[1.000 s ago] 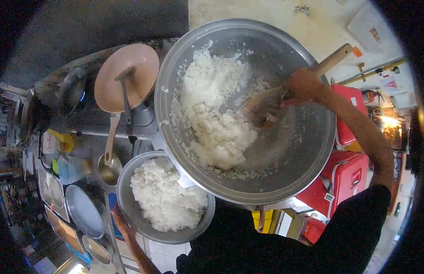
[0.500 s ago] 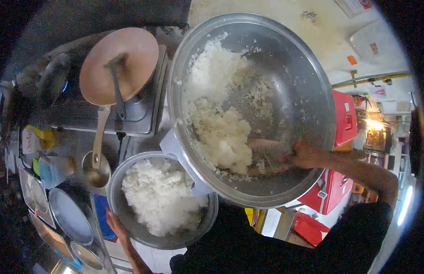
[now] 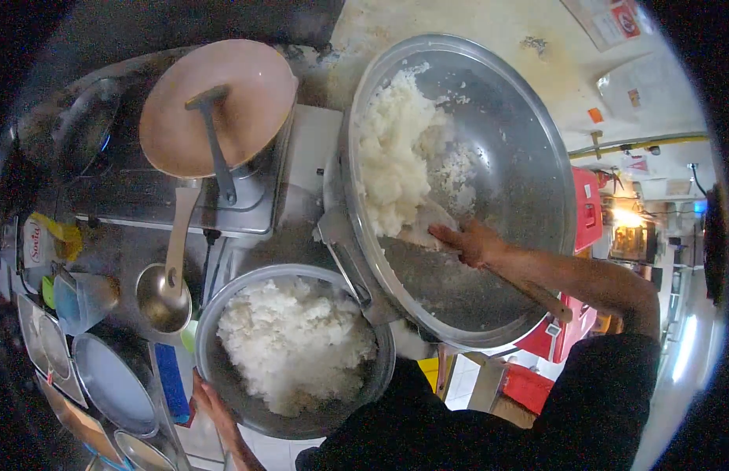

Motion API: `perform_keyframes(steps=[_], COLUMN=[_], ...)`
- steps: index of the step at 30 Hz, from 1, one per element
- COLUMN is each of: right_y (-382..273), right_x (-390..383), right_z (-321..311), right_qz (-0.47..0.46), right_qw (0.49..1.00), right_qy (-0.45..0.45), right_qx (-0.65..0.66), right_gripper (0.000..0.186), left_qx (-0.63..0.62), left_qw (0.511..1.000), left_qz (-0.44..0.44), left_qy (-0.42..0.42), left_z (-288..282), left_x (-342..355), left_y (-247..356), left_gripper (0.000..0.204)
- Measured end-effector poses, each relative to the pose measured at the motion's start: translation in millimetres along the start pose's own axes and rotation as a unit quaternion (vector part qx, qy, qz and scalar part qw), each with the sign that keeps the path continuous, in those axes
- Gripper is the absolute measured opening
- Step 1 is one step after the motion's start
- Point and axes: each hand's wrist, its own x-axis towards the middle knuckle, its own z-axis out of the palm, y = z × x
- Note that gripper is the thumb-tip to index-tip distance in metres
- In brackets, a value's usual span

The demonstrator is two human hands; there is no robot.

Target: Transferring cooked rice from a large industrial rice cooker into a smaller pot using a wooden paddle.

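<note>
A large metal pot point(image 3: 506, 102) stands tilted at the centre right, with a mound of white rice point(image 3: 392, 157) heaped along its left side and loose grains on its bottom. Inside it, my right hand point(image 3: 474, 245) is closed round a wooden rice paddle point(image 3: 424, 225); its blade meets the lower edge of the rice and its handle points to the lower right. Below to the left, a smaller grey pot point(image 3: 206, 345) holds a big heap of steaming rice point(image 3: 294, 337). Along this pot's left outer side, my left hand point(image 3: 213, 404) grips the wall, its fingertips partly hidden.
On the stove point(image 3: 247, 212) at the upper left sits a pinkish frying pan point(image 3: 258, 133) with a dark turner point(image 3: 215, 149) in it. A ladle-like saucepan point(image 3: 162, 302), a clear plastic jug point(image 3: 82, 302) and round lidded containers point(image 3: 113, 381) lie along the left. Red boxes point(image 3: 586, 208) stand behind the large pot.
The large pot now sits farther right in view. My right hand has moved up and left inside it, bringing the paddle against the rice. My left hand stays at the smaller pot.
</note>
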Motion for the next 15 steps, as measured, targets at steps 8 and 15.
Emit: perform_keyframes(steps=[8,15], right_y=[6,18], right_x=[-2,-17], right_z=[1,0], right_qz=[-0.116,-0.185], right_qw=[0.973,0.960], right_qy=[0.187,0.194], right_qx=[-0.066,-0.078], right_gripper=[0.062,0.057], left_qx=[0.048,0.054], left_qw=[0.998,0.998], left_qz=[0.029,0.022], left_qy=[-0.017,-0.002], left_z=[4,4], left_x=[-1,-2], left_y=[27,41], left_gripper=[0.069,0.065])
